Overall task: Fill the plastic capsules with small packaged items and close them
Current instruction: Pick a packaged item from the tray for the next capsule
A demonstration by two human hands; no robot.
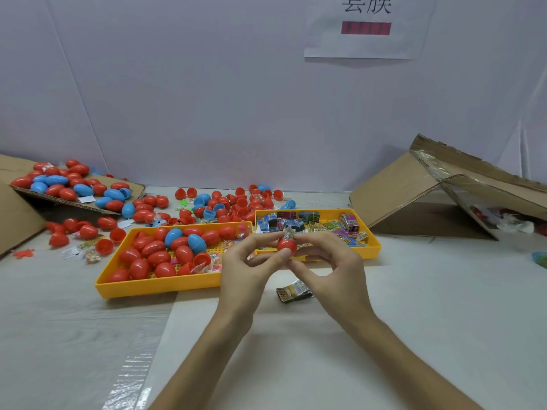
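Both my hands meet at the middle of the table over a red capsule half [286, 246]. My left hand [251, 264] pinches it from the left and my right hand [328, 261] pinches it from the right. A small silvery packet [288, 232] sticks up out of the half's open top. The left yellow tray [159, 284] holds several red and blue capsules [154, 250]. The right yellow tray [374, 247] holds several small packaged items [299, 221]. One dark packet [293, 291] lies on the table under my hands.
Many loose red and blue capsules [231, 202] lie behind the trays. A cardboard flap [88, 202] at the left carries more capsules. An opened cardboard box [438, 196] stands at the right. A white wall with a paper sign [365, 25] closes the back.
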